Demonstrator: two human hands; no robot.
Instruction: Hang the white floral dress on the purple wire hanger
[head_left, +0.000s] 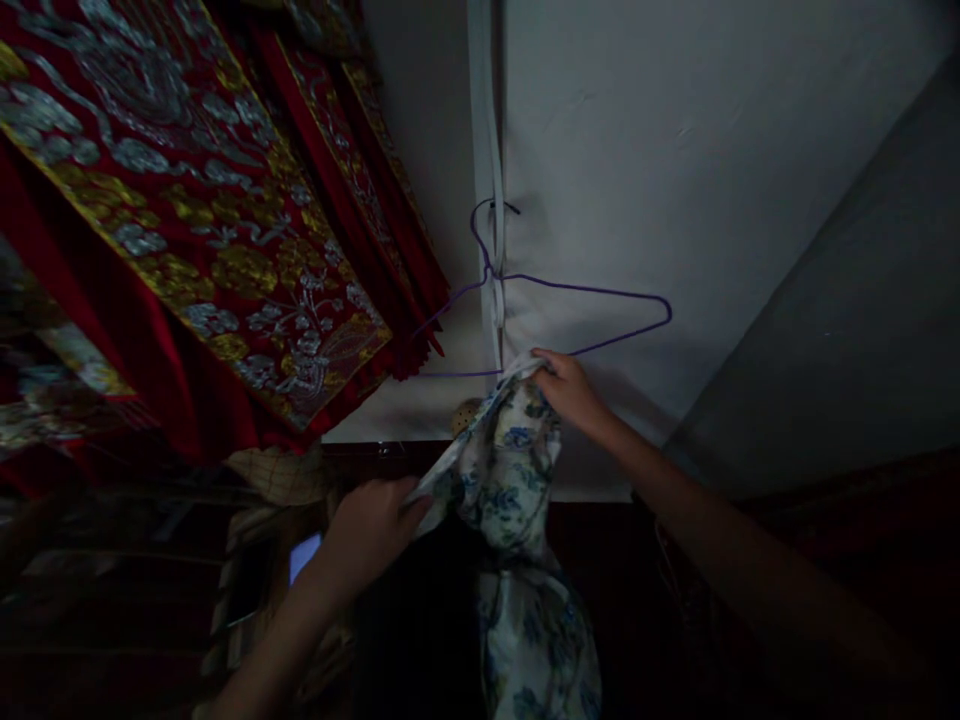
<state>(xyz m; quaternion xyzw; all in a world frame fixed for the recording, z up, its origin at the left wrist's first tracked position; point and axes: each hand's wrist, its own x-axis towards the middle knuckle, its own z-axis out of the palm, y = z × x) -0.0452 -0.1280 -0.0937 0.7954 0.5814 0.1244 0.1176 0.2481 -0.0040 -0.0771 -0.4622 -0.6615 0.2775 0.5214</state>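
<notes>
A white cloth with blue flowers, perhaps a garment, hangs stretched between my two hands. My left hand grips its pale edge low on the left. Higher up, my right hand pinches the other end of that edge, close below the bottom bar of a purple wire hanger. The hanger hangs by its hook from a dark peg on the wall, beside a pale strap. Part of its lower bar is hidden behind the cloth. The cloth's folds drop toward the bottom of the view.
Red fabric with gold and silver embroidery hangs at the upper left, overlapping the hanger's left end. A pale wall stands behind. At the lower left are a wooden piece of furniture and a small lit screen. The room is dim.
</notes>
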